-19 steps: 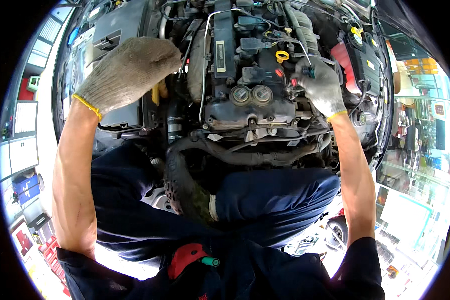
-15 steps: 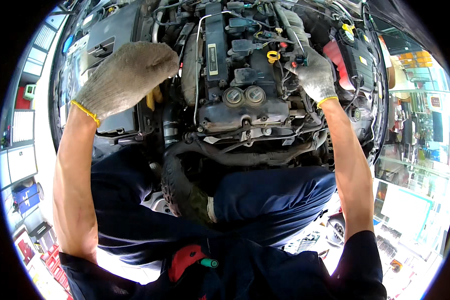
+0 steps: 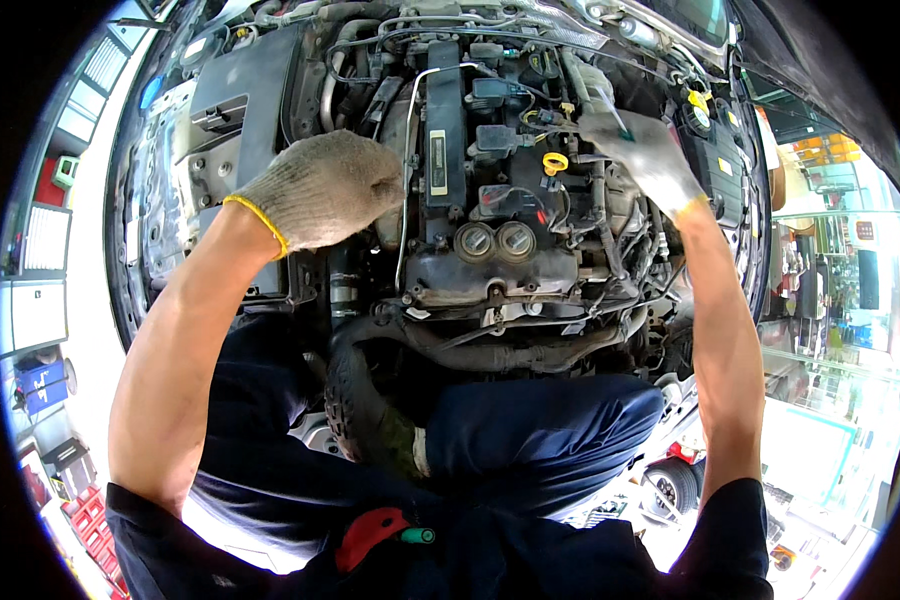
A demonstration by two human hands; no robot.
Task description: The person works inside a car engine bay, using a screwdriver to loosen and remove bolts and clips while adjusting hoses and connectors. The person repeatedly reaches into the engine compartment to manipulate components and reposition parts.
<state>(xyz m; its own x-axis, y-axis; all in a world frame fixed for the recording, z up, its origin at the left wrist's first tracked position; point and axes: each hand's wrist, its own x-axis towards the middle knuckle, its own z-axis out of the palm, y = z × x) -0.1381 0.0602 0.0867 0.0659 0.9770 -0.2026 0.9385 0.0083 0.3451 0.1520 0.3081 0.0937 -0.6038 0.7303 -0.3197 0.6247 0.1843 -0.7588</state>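
Because the bulky engine of dark metal and black plastic (image 3: 495,275) filled the upper middle of the frame, the bent legs in navy cloth (image 3: 540,430) lay below its near edge, across the lower middle, probably so that the body could lean in close. The two bare forearms (image 3: 175,390) came up from the lower corners, one along each side. At upper left sat a broad black plastic box (image 3: 235,110).

The left hand (image 3: 320,190), in a grey-brown knitted glove with a yellow cuff, hung over the engine's left side; its fingers bent inward, their tips out of view, so I could not tell whether they gripped anything. The right hand (image 3: 640,155), similarly gloved and slightly blurred, was at upper right. Its fingers seemed closed on a slender pale rod (image 3: 608,108), held slanting up and left, apparently to leave its free end clear. Just left of that hand stood a yellow plastic loop (image 3: 548,169), probably bright so as to be found easily. Near the centre, a tiny red tip (image 3: 541,216) showed beside dark wiring.
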